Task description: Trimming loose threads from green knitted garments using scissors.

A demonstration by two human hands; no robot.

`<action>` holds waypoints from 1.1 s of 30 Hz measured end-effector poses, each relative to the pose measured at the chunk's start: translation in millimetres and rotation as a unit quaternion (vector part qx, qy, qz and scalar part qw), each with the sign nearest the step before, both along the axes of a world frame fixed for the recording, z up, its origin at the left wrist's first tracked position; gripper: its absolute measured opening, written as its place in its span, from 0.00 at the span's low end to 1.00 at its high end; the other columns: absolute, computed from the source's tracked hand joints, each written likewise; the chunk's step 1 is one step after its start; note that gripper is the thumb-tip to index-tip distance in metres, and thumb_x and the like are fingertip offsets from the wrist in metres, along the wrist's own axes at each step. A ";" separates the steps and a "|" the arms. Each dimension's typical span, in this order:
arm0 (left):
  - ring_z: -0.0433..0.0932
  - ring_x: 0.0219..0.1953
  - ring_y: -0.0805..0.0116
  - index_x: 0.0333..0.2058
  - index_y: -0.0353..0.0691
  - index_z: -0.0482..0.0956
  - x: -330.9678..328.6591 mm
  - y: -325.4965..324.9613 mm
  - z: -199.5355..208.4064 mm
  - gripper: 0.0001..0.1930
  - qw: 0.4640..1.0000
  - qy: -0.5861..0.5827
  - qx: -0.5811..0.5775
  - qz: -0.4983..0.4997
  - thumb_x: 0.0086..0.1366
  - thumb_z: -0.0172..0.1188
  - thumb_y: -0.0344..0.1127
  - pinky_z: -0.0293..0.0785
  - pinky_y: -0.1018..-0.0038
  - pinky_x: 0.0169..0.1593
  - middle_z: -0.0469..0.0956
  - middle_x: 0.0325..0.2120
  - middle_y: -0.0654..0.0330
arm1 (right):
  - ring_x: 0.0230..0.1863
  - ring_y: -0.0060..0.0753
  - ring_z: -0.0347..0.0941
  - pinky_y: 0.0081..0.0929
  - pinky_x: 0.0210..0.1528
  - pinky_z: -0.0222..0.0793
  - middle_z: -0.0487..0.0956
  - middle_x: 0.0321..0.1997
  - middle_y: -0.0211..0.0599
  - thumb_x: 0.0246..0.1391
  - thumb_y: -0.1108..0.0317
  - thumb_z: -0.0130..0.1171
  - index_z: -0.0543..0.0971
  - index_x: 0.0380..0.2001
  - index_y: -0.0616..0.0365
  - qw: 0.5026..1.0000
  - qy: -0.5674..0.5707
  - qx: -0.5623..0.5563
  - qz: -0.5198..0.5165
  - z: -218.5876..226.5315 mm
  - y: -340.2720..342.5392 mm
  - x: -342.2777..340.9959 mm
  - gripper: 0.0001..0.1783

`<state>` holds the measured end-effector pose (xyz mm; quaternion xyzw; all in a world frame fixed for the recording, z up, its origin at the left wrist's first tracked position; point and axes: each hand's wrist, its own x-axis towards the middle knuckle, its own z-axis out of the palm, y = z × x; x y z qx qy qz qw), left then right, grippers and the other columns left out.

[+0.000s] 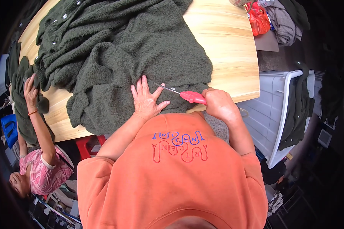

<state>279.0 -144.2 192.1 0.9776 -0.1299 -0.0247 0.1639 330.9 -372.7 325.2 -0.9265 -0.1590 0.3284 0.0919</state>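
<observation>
Across the table lies a dark green fuzzy knit garment (114, 72), bunched in folds. My left hand (146, 101) rests flat on its near part, fingers spread, holding nothing. From the right, my right hand (221, 104) is closed round the red-pink handle of a tool with a thin metal shaft (193, 97). The shaft points left over the knit, its tip close to my left fingers; whether it touches the cloth I cannot tell. A small white dot, perhaps a button or bead, shows on the knit beside the shaft.
The wooden table (225, 49) has a curved near edge. At the left, a co-worker's hand (30, 91) touches more dark green knit. To the right stands a white plastic bin (263, 110) with dark garments over its rim. A red plastic bag (258, 19) lies at the far right.
</observation>
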 end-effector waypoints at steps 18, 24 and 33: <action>0.47 0.59 0.39 0.50 0.52 0.70 5.0 -12.4 3.8 0.33 0.999 -0.020 -0.020 -0.013 0.44 0.60 0.57 0.45 0.42 0.55 0.46 0.58 0.38 | 0.32 0.53 0.70 0.40 0.35 0.65 0.74 0.27 0.49 0.36 0.75 0.55 0.73 0.24 0.62 0.994 -0.005 -0.009 -0.112 13.6 -62.3 -6.9 0.07; 0.61 0.54 0.50 0.47 0.37 0.69 56.7 -24.2 6.9 0.24 0.977 -0.144 -0.153 -0.025 0.48 0.59 0.31 0.59 0.59 0.53 0.63 0.51 0.48 | 0.29 0.52 0.69 0.38 0.31 0.62 0.72 0.24 0.50 0.35 0.74 0.58 0.71 0.24 0.63 0.983 -0.033 0.045 -0.173 15.8 -76.8 -10.1 0.09; 0.66 0.43 0.58 0.45 0.44 0.70 151.0 21.2 1.4 0.24 0.971 -0.199 0.010 0.136 0.45 0.63 0.35 0.63 0.65 0.42 0.68 0.39 0.57 | 0.28 0.52 0.68 0.37 0.31 0.63 0.72 0.25 0.49 0.34 0.74 0.60 0.71 0.25 0.63 0.980 -0.008 0.075 -0.183 3.7 -80.8 -20.9 0.11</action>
